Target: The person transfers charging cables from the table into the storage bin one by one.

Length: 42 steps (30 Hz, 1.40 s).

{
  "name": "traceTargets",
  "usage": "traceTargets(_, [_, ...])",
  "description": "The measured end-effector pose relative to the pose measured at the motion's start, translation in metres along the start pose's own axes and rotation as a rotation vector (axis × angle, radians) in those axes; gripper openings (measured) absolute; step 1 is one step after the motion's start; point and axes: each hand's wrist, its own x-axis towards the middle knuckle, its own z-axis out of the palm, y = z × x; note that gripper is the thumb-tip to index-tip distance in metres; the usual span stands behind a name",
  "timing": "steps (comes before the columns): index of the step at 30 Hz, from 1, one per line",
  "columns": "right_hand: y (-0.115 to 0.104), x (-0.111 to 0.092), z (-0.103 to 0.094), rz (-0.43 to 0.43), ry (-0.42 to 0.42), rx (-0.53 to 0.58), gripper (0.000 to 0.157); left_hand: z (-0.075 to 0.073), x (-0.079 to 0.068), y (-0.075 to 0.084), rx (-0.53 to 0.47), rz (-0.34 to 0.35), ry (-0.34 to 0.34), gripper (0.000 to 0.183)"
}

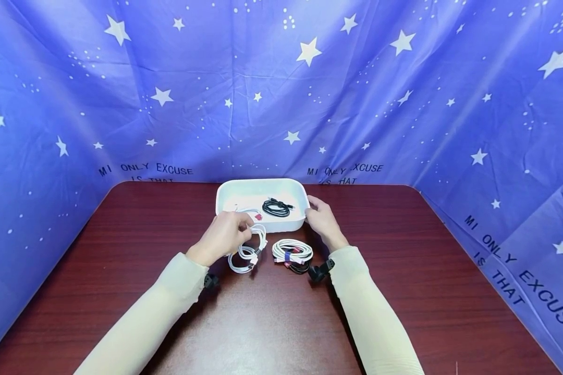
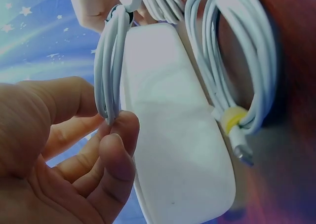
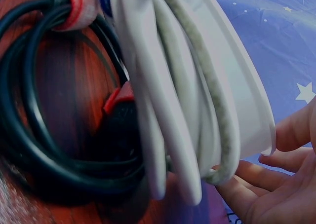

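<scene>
My left hand (image 1: 222, 237) pinches a coiled white cable (image 2: 109, 66) between thumb and fingers, just in front of a white plastic tray (image 1: 288, 227). A dark tie binds that coil near its plug. Below it on the table lies another white coil (image 2: 259, 41) with a yellow tie. My right hand (image 1: 322, 221) grips the tray's right end, thumb and fingers at the rim. Inside the tray are a coiled black cable (image 1: 276, 208) and a white cable with a red tie (image 1: 258, 216), partly hidden by the front wall.
In front of the tray's right half, a thick white coil (image 1: 293, 250) with a blue tie lies over a black coil (image 3: 34, 86) with a red tie. The dark red tabletop (image 1: 262, 323) extends around them. A blue star-patterned curtain (image 1: 262, 125) stands behind the table.
</scene>
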Motion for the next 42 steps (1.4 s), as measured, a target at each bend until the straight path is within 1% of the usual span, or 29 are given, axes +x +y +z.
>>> traceTargets(8, [0.0, 0.0, -0.001, -0.004, 0.001, 0.001, 0.057, -0.008, 0.011, -0.003, 0.033, 0.01, 0.009, 0.017])
traceTargets(15, [0.0, -0.001, -0.002, -0.001, 0.003, 0.001, 0.058, -0.018, 0.026, -0.008, 0.034, -0.019, 0.033, 0.02])
traceTargets(21, [-0.001, -0.001, -0.002, 0.007, -0.001, -0.001, 0.057, -0.021, 0.039, -0.016, 0.055, -0.031, 0.037, 0.02])
traceTargets(28, [0.0, 0.001, -0.001, 0.016, 0.01, -0.012, 0.057, -0.024, 0.055, -0.025, 0.078, -0.117, 0.023, 0.019])
traceTargets(32, [0.001, 0.002, -0.001, 0.01, 0.015, -0.017, 0.056, -0.024, 0.064, -0.027, 0.057, -0.154, 0.022, 0.02])
traceTargets(38, [0.002, 0.002, 0.0, 0.009, 0.011, -0.015, 0.057, -0.021, 0.076, -0.034, 0.009, -0.199, 0.052, 0.021])
traceTargets(42, [0.001, 0.001, 0.0, 0.008, 0.006, -0.006, 0.056, -0.018, 0.082, -0.039, 0.012, -0.216, 0.076, 0.021])
